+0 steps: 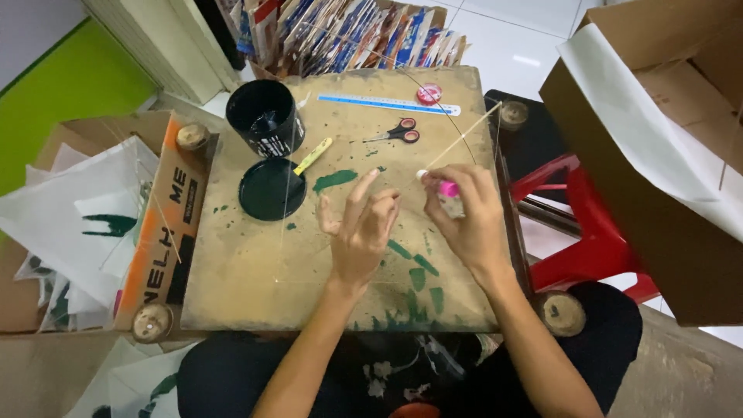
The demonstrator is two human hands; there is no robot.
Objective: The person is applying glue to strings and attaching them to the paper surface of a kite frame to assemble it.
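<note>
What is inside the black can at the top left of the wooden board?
The black can is open and shows a dark, glossy inside, probably dark paint. How deep it goes cannot be seen. Its round lid lies beside it on the board.

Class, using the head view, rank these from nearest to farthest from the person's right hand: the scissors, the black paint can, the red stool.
From the right hand:
1. Scissors, just beyond the hand, up the board.
2. Red stool, off the board to the right.
3. Black paint can, at the far left corner of the board.
</note>
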